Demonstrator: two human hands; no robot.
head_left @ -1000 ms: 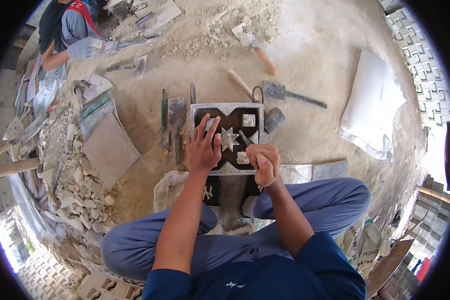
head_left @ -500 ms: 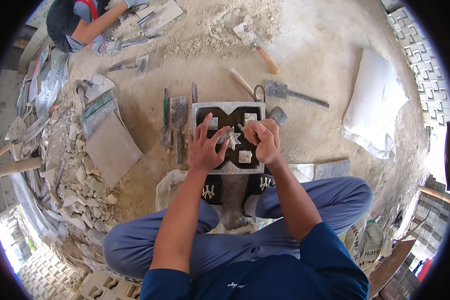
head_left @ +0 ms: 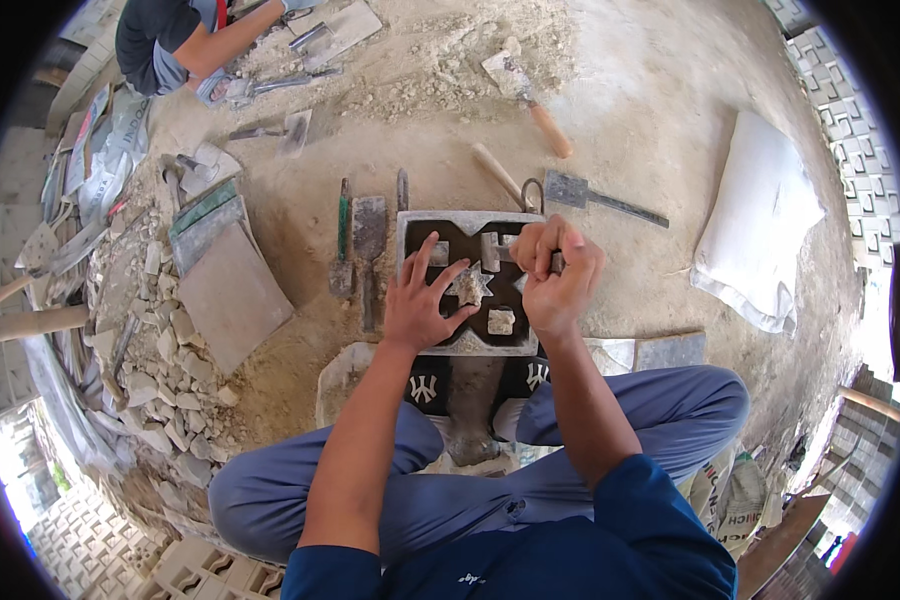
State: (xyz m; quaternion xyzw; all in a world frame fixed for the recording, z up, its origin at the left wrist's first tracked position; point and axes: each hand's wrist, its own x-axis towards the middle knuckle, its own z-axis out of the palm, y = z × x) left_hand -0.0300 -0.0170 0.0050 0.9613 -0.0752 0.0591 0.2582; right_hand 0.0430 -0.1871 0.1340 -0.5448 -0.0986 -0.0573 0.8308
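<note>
Grey and boxy, the patterned block (head_left: pixel 470 350) sits just beyond the dark shoes (head_left: pixel 429 388); the left hand (head_left: pixel 417 305) splays its fingers across it, the right hand (head_left: pixel 562 275) curls tightly around a small tool (head_left: pixel 490 252) over its far side!

Head view, single: my wide fisheye looks down from above and behind left hand (head_left: pixel 420 305) and right hand (head_left: pixel 560 278), fairly near.

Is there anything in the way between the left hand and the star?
Nothing visible: the left hand is spread open right beside the star. The tool in the right hand is at the star's far side, not between them.
</note>
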